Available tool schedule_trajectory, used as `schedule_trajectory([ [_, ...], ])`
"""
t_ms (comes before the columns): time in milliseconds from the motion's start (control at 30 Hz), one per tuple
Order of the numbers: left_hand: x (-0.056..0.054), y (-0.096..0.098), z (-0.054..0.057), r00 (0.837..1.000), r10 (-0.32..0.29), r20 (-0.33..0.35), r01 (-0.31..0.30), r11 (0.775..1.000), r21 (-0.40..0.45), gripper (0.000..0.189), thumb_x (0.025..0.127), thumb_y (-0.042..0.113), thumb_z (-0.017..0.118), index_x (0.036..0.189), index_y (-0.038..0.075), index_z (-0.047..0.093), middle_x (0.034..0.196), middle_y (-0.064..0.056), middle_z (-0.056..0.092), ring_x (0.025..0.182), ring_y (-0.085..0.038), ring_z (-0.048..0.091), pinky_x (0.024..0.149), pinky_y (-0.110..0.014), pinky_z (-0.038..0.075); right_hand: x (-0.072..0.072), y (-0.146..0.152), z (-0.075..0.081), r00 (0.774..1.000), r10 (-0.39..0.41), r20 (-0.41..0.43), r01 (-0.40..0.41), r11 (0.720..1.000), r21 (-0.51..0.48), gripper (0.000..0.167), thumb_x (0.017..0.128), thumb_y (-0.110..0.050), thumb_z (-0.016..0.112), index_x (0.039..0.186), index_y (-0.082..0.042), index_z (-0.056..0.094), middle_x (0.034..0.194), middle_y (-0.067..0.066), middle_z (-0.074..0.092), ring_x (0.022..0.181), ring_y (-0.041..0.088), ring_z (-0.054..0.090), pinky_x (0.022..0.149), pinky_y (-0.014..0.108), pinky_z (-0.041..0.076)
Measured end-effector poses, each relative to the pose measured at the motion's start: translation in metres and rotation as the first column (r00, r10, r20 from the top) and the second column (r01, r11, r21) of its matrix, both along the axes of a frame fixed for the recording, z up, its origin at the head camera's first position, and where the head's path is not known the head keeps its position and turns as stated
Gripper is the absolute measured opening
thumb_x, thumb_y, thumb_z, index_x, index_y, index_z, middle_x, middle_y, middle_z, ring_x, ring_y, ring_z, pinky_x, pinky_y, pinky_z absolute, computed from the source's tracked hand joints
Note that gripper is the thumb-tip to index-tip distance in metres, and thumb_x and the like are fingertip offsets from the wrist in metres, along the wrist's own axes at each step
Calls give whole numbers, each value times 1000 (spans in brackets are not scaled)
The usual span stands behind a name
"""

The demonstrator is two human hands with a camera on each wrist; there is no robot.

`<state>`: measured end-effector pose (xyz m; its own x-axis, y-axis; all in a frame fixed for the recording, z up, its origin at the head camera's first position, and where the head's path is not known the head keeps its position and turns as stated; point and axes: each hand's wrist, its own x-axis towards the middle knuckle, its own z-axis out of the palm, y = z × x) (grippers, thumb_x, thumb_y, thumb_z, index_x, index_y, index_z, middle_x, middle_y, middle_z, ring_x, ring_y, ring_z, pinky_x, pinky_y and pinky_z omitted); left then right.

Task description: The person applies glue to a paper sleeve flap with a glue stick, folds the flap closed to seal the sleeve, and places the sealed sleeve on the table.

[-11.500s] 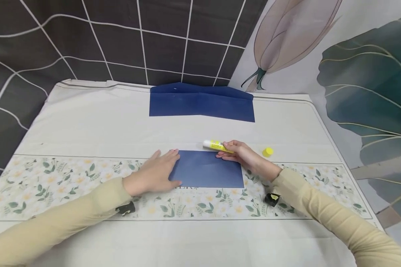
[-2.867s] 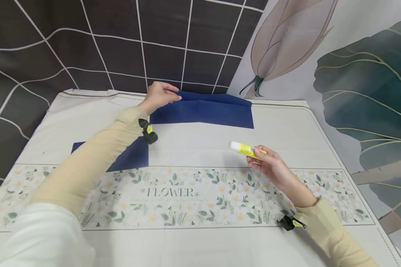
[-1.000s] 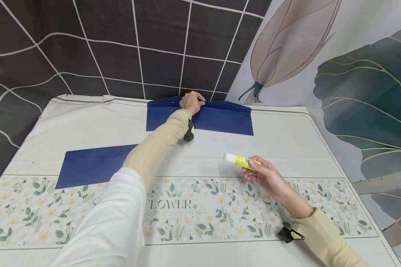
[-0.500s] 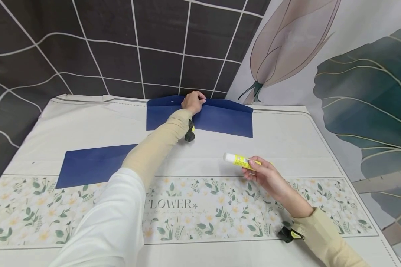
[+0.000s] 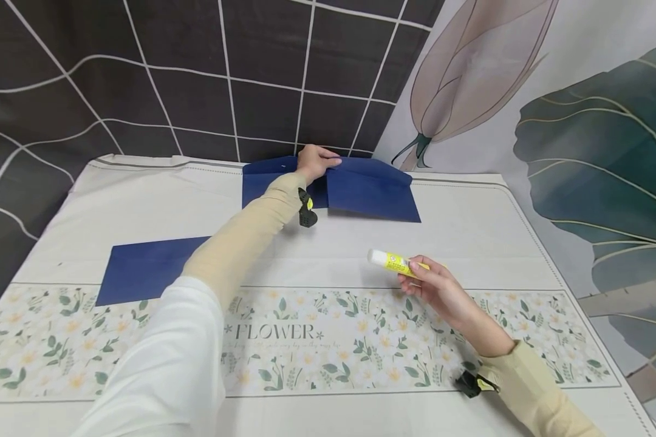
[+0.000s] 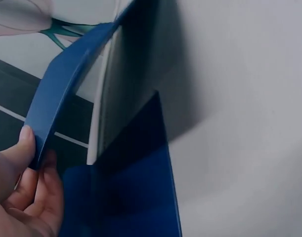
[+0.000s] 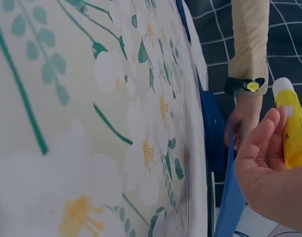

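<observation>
At the back of the table, my left hand pinches the inner end of a dark blue envelope between thumb and fingers. The left wrist view shows that envelope tilted up, its narrow flap in my grip. Another blue envelope lies flat beside it, partly behind my left hand and sleeve. My right hand holds a yellow glue stick above the table, its white end pointing left. The right wrist view shows the glue stick between the thumb and fingers.
A third blue envelope lies flat at the left, partly covered by my left sleeve. The white tablecloth has a floral band across it. A dark gridded curtain hangs right behind the table's far edge.
My left hand has drawn up the inner end of the right back envelope, parting it from its neighbour. Earlier, an envelope lay centrally under both hands; one now lies at the left.
</observation>
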<state>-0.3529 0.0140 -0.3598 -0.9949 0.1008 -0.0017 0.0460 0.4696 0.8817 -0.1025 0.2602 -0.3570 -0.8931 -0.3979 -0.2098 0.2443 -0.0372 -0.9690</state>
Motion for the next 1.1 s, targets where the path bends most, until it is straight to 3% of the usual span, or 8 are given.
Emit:
schedule_trajectory([
  [100,4,-4,4,998,-11,62,5,995,95,29,87,18,71,112,4,72,121,-11,68,97,-18,68,77,-23,56,1,0,0,1000,2,-3,-2,1000,-5,15,104,-19,39,99,-15,53,90,-7,66,80,6,60,75,19,50],
  [233,11,-13,11,987,-19,162,-19,973,231,31,86,16,72,114,4,71,122,-11,68,75,-6,63,60,-14,53,3,0,1,1000,8,-2,-8,1000,-21,15,104,-19,39,100,-15,53,90,-7,66,80,6,60,76,19,50],
  [367,19,-24,19,975,-38,221,-29,955,294,33,85,17,73,116,5,70,124,-10,66,68,-1,58,56,-13,51,4,-1,3,1000,9,-9,-9,1000,-30,16,104,-18,39,99,-15,54,89,-8,67,80,5,61,75,19,51],
  [600,35,-47,30,958,-43,285,-34,965,260,35,84,21,75,117,10,71,122,-6,68,70,-2,58,62,-16,54,5,0,8,999,-5,-44,4,999,-32,16,104,-17,39,98,-15,54,89,-7,67,81,6,61,77,21,50],
  [867,67,-68,41,955,-45,293,-2,987,159,32,85,23,73,115,12,72,121,-6,68,78,-5,59,62,-14,52,5,1,14,997,-3,-76,-1,999,-52,18,104,-16,38,99,-14,55,90,-6,66,82,6,60,78,22,50],
  [1100,98,-81,39,955,-77,286,37,989,145,32,84,22,75,113,10,72,111,-4,72,69,-3,59,57,-16,53,9,0,16,996,4,-85,-11,997,-75,18,104,-14,37,101,-13,55,91,-5,66,84,7,61,77,21,50],
])
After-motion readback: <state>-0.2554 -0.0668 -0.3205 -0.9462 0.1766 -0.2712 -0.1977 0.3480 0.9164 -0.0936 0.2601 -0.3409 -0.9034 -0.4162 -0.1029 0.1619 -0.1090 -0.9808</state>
